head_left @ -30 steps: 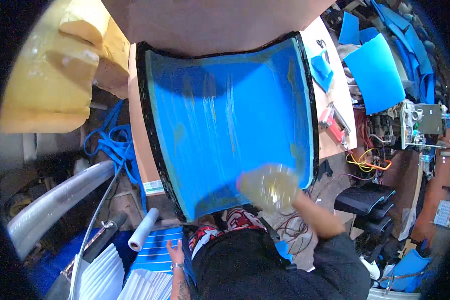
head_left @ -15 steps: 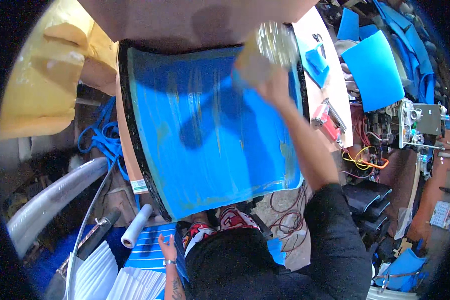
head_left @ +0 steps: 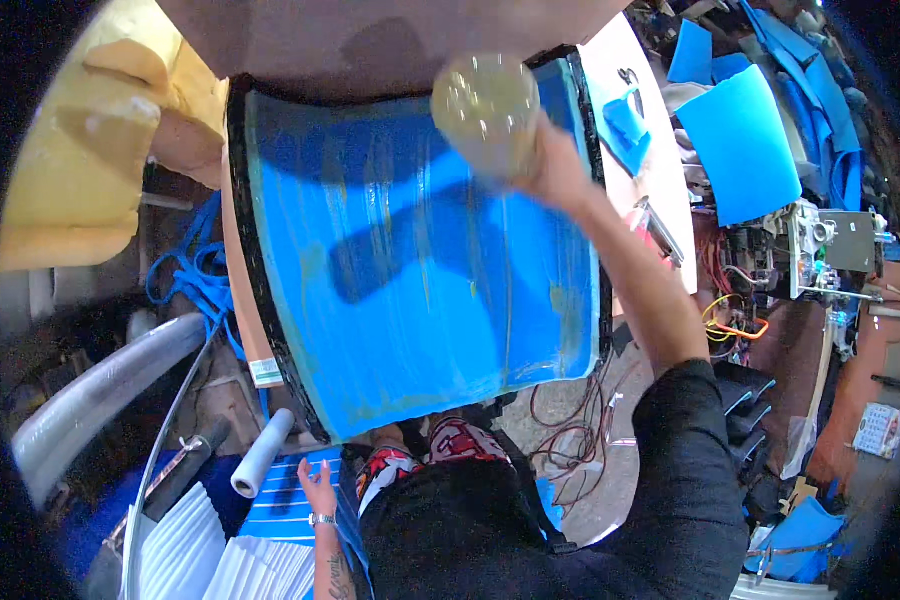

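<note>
My right hand [head_left: 560,175] is raised over the far right part of a blue sheet, its fingers closed round a clear, yellowish, round-ended container [head_left: 485,105]. The container is tilted and slightly blurred; whether anything comes out of it cannot be made out. Below it lies the wide blue sheet [head_left: 420,320], with black strips along its left, right and far edges. Shiny, yellowish streaks run across its surface, and the shadow of my arm falls on it. My left hand [head_left: 317,488] hangs low at the left with its fingers apart, holding nothing, a watch on the wrist.
To the left are yellow foam blocks [head_left: 80,190], blue strips [head_left: 190,265], a white roll [head_left: 263,453] and folded white sheets [head_left: 260,570]. A red-handled tool [head_left: 650,232], scissors [head_left: 630,85] and blue offcuts [head_left: 740,140] lie at the right. Cables [head_left: 575,430] trail on the floor.
My right hand and the container have moved left over the far part of the sheet, and the container's round end now faces me more. My left hand has shifted slightly left.
</note>
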`<state>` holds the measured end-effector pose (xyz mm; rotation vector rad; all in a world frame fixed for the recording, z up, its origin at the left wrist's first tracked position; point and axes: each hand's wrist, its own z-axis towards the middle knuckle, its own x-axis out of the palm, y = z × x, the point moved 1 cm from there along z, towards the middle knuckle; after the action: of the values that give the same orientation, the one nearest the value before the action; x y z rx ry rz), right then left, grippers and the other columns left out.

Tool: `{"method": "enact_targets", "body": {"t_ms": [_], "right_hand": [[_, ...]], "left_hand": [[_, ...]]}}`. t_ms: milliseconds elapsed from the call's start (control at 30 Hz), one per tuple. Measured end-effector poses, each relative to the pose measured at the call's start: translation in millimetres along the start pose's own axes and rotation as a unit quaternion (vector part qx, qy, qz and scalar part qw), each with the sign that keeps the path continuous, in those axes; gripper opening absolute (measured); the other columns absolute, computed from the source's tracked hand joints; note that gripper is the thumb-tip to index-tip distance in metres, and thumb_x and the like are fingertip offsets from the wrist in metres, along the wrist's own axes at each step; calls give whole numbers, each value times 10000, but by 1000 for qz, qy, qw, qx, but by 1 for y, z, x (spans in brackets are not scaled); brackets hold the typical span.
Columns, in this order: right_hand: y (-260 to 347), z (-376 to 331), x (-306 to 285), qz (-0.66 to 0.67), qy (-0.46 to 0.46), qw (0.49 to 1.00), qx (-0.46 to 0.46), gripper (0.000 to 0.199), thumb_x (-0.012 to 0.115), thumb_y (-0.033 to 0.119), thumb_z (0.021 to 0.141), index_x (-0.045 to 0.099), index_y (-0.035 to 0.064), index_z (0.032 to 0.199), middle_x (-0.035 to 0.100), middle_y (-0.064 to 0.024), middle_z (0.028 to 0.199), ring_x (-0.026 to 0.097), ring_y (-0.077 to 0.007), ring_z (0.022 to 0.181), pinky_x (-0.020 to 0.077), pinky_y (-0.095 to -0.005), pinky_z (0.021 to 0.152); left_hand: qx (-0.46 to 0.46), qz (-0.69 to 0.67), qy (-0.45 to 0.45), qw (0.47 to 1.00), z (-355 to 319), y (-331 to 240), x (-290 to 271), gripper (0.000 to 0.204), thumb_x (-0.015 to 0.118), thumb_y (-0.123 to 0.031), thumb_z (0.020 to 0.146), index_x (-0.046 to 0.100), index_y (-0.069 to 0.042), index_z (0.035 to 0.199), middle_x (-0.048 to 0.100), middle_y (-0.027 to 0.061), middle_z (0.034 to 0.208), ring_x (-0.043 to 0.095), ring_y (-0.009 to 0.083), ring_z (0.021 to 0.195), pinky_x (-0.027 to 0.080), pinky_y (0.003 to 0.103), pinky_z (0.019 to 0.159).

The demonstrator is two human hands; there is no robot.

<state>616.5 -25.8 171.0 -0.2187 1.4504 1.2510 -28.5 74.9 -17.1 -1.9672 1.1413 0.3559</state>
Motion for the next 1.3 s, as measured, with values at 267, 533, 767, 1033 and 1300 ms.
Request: {"method": "enact_targets", "body": {"t_ms": [267, 533, 767, 1033, 1300], "right_hand": [[4, -88, 11, -80, 51, 995, -40, 703, 783, 233, 598, 439, 54, 1184, 612, -188, 971, 590, -386, 905, 482, -451, 775], [57, -160, -19, -70, 260, 963, 15, 698, 748, 177, 596, 438, 49, 1208, 571, -196, 1082, 574, -363, 966, 469, -449, 833], [15, 50, -1, -6, -210, 975, 74, 719, 782, 287, 649, 394, 18, 1190, 618, -205, 1007, 610, -351, 927, 492, -433, 776], [106, 88, 142, 296, -409, 848, 160, 765, 826, 296, 612, 397, -13, 1165, 612, -203, 1014, 603, -305, 939, 474, -405, 828], [29, -32, 53, 35, -327, 915, 232, 655, 779, 278, 682, 421, -30, 1135, 629, -213, 996, 629, -334, 906, 502, -424, 755]], "left_hand": [[-1, 33, 3, 999, -1, 47, 1, 656, 666, -293, 812, 353, 24, 1293, 431, 198, 1273, 435, 279, 1159, 407, 382, 904], [-32, 24, 10, 999, 8, 50, 0, 677, 678, -337, 802, 360, 3, 1292, 447, 202, 1238, 467, 267, 1081, 415, 363, 880], [-14, -66, -11, 998, -15, 18, -19, 655, 651, -327, 826, 341, -2, 1302, 436, 183, 1255, 505, 268, 1013, 423, 370, 871], [-32, -9, -15, 999, -19, 91, -22, 702, 674, -341, 803, 343, 50, 1284, 435, 204, 1253, 418, 294, 1171, 373, 387, 959], [14, -29, 13, 999, 11, 70, -39, 691, 685, -338, 800, 349, 26, 1282, 451, 183, 1214, 449, 247, 1081, 397, 346, 893]]}}
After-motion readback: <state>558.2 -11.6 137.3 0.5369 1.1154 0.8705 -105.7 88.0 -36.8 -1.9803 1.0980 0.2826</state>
